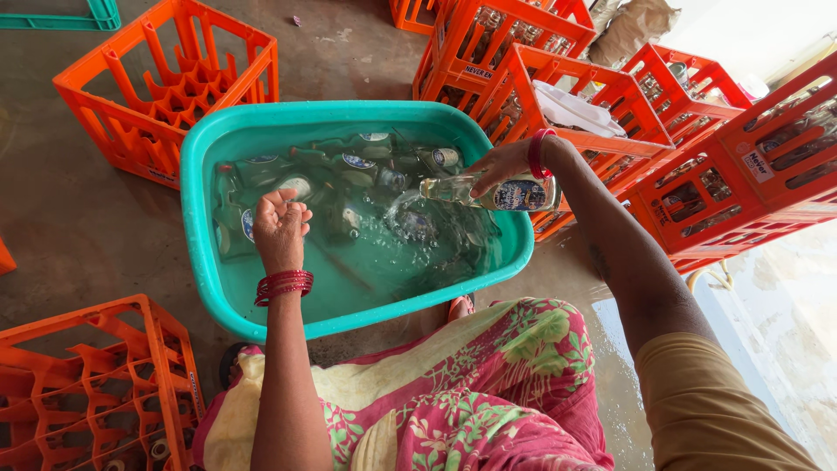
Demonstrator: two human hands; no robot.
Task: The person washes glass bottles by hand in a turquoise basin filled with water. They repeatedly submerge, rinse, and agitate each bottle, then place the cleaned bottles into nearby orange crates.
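A teal plastic tub (202, 218) full of water sits on the floor in front of me, with several clear glass bottles (349, 166) lying submerged in it. My right hand (499, 166) grips a clear glass bottle (488, 193) with a dark round label, tilted neck-down over the tub's right side, and water pours from it and splashes (417, 220). My left hand (279, 228) hovers over the tub's left part with fingers curled and nothing visible in them. Red bangles circle both wrists.
Empty orange bottle crates stand at the back left (166, 87) and front left (87, 384). Orange and red crates holding bottles (697, 174) are stacked on the right, one with a white cloth (575, 112). The concrete floor is wet at the right. My floral garment fills the foreground.
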